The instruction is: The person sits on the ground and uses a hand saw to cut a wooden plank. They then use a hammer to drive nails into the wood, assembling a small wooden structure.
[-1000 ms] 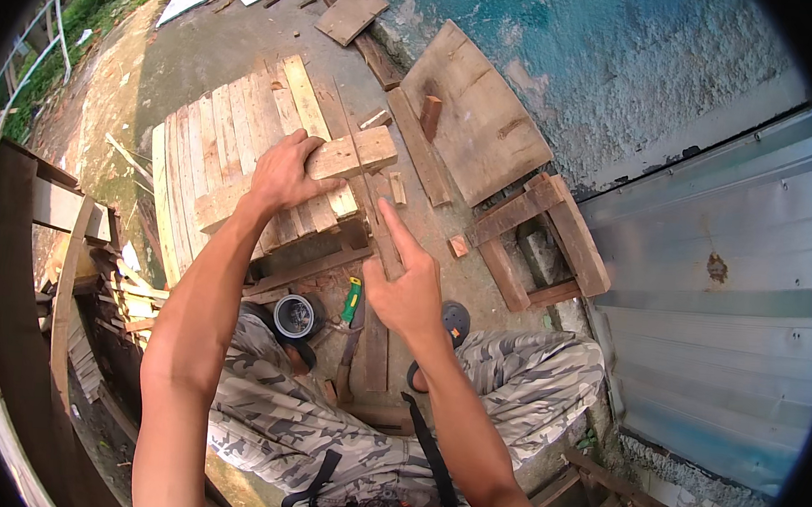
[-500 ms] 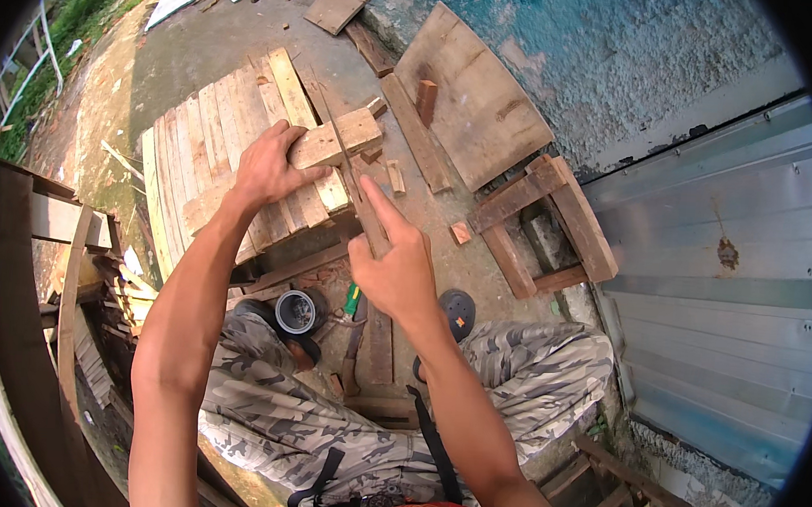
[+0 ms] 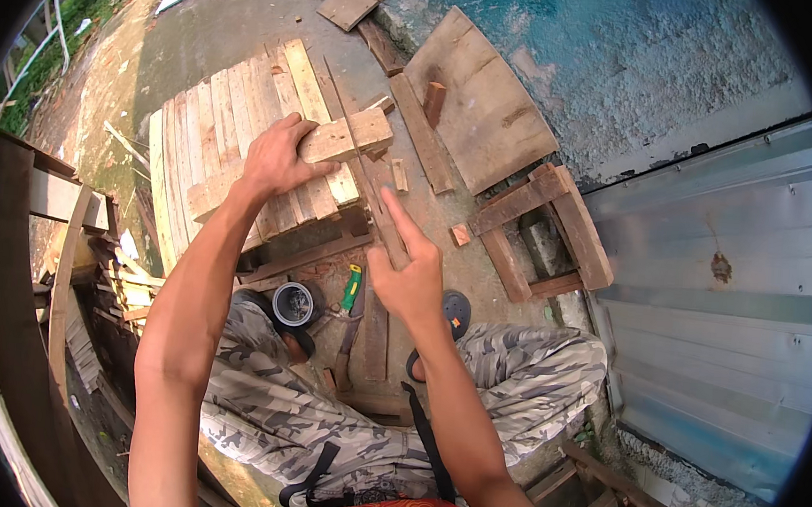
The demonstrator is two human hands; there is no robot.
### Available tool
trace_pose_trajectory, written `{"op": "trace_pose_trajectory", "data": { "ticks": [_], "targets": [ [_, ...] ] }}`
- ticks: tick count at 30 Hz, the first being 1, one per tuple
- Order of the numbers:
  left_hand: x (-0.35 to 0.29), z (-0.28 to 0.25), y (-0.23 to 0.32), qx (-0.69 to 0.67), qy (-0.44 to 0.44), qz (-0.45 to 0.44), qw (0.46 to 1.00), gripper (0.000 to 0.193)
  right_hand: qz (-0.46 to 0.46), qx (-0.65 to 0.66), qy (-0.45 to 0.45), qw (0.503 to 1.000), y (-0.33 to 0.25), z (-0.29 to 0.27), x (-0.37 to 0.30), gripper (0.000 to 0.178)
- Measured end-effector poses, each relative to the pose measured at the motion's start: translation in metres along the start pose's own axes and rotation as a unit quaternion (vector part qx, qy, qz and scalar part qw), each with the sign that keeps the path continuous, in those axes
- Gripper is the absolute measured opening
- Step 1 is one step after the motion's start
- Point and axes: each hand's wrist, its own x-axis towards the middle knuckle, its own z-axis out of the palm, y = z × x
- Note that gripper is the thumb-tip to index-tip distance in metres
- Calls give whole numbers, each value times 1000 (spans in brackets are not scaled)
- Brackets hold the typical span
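Note:
My right hand [image 3: 409, 273] is closed round the wooden handle of a handsaw [image 3: 355, 144], its index finger stretched along the side. The narrow blade lies across a thick wooden beam [image 3: 331, 141] near its right end. My left hand [image 3: 279, 158] grips this beam from above, left of the blade, with the thumb along its near side. Underneath is a low bench of pale wooden slats [image 3: 210, 119], with the beam running across them. How deep the blade sits in the wood cannot be made out.
Between my feet stand a grey bucket [image 3: 294, 304] and a tool with a green-and-yellow handle [image 3: 353, 289]. A wooden frame [image 3: 573, 223] and a large board [image 3: 478, 98] lie to the right, before a metal sheet wall [image 3: 712, 322]. Scrap wood [image 3: 126, 286] is piled at left.
The saw and my right hand have come slightly back toward me along the cut line. My left hand keeps its place on the beam. The whole view has shifted a little.

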Motion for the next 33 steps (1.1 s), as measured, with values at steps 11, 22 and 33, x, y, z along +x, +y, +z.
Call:
{"op": "trace_pose_trajectory", "data": {
  "ticks": [11, 22, 33],
  "targets": [
    [0, -2, -3, -20, -22, 12, 999, 79, -13, -53, 6, 999, -43, 5, 27, 64],
    [8, 5, -21, 13, -11, 12, 1000, 84, 27, -2, -19, 999, -65, -37, -60, 64],
    [-18, 2, 13, -20, -82, 94, 992, 73, -41, 39, 34, 998, -14, 22, -16, 67]
  ]
}}
